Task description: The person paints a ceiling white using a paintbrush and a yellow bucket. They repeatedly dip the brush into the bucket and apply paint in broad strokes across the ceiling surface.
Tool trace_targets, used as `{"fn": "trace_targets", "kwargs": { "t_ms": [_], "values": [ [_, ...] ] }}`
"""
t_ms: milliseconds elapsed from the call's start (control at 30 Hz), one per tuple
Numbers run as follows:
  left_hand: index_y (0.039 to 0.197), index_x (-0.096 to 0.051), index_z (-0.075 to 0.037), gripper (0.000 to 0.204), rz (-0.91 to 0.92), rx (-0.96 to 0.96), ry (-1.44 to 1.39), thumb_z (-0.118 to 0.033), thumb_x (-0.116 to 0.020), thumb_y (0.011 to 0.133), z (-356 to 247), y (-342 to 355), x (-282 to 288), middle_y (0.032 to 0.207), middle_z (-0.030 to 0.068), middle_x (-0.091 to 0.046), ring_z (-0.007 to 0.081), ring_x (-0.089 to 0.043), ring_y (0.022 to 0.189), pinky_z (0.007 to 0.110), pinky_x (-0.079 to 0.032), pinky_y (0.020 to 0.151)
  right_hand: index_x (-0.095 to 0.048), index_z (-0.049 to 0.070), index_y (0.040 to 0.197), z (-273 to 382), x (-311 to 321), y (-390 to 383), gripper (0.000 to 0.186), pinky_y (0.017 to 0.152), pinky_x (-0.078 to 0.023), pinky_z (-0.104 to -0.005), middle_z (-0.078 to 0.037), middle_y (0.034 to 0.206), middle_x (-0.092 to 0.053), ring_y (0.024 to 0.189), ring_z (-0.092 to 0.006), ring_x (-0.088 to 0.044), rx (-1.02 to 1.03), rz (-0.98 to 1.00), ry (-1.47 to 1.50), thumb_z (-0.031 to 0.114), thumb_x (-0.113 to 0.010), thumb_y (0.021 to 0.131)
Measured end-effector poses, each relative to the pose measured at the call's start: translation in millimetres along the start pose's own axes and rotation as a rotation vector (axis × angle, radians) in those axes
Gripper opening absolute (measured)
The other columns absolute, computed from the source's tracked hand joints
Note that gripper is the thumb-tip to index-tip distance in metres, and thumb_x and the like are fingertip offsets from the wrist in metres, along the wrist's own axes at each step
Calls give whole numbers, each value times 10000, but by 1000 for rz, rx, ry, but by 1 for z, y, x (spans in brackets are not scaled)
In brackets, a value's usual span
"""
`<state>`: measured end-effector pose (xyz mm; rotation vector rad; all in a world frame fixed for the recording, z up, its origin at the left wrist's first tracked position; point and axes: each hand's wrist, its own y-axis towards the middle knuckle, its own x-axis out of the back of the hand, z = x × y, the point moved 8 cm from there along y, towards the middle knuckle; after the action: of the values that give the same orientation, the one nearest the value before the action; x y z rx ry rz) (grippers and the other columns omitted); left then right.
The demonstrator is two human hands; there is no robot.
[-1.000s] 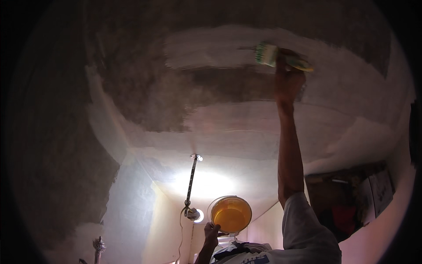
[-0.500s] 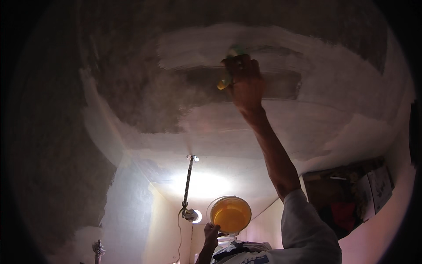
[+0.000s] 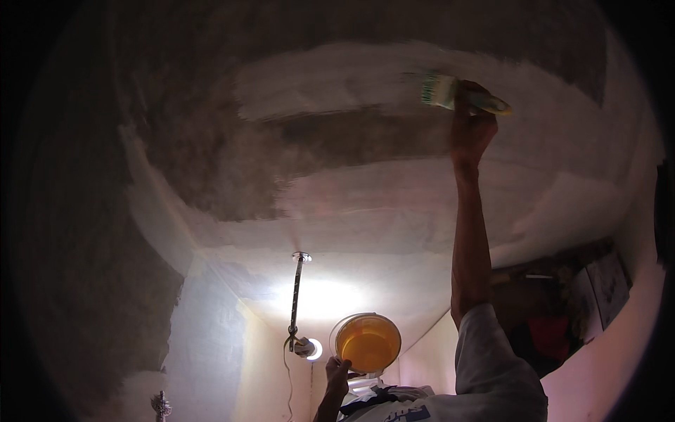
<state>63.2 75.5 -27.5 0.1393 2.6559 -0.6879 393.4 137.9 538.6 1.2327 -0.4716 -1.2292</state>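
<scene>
Raised against a patchy ceiling [image 3: 365,190], my right hand [image 3: 474,130] is closed round the handle of a wide flat paintbrush [image 3: 443,91]. The brush has a pale ferrule and greenish bristles, which point left and lie at the edge of a paler, wet-looking band. Below that band runs a strip of darker, bare surface. Low in the middle, my left hand [image 3: 337,376] grips the side of a round, orange-yellow bucket [image 3: 380,329]. The fingers behind the bucket are partly hidden.
A dark rod [image 3: 297,295] hangs from the ceiling with a lit bulb [image 3: 314,349] and a dangling cord. A dark shelf-like recess with mixed items [image 3: 555,309] is at the right wall. A metal fitting [image 3: 161,406] shows at lower left.
My right hand has moved right across the ceiling, and the brush has turned so its bristles trail left. My left hand and the bucket have barely moved.
</scene>
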Motion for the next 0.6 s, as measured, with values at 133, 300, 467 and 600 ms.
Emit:
{"fn": "trace_targets", "kwargs": {
  "t_ms": [133,300,467,600],
  "values": [
    [843,-394,-35,224,6,-9,6,-25,-611,787,-2,-3,-3,863,121,-449,306,-605,764,523,-609,612,-653,60,991,0,23,9,147,732,-505,-336,-84,950,-649,822,-208,-651,68,-63,-167,96,-635,849],
    [988,-416,33,263,18,15,27,-27,-593,802,15,7,1,965,172,-506,339,-637,805,521,-614,598,-678,108,969,36,-9,-20,140,712,-500,-394,-89,958,-608,865,-288,-596,462,-76,-451,104,-636,835],
    [861,-404,-18,229,15,8,34,-35,-615,774,8,0,-5,878,139,-463,302,-610,779,531,-607,621,-687,166,944,76,-56,-56,180,657,-523,-360,-62,963,-614,814,-256,-609,492,145,-270,88,-672,783],
    [860,-406,-15,225,15,6,24,-36,-614,777,10,-3,-1,875,141,-471,302,-609,758,535,-608,620,-666,135,940,80,-65,-62,184,709,-523,-302,-41,982,-621,860,-187,-623,292,272,14,38,-671,783]
  ]
}}
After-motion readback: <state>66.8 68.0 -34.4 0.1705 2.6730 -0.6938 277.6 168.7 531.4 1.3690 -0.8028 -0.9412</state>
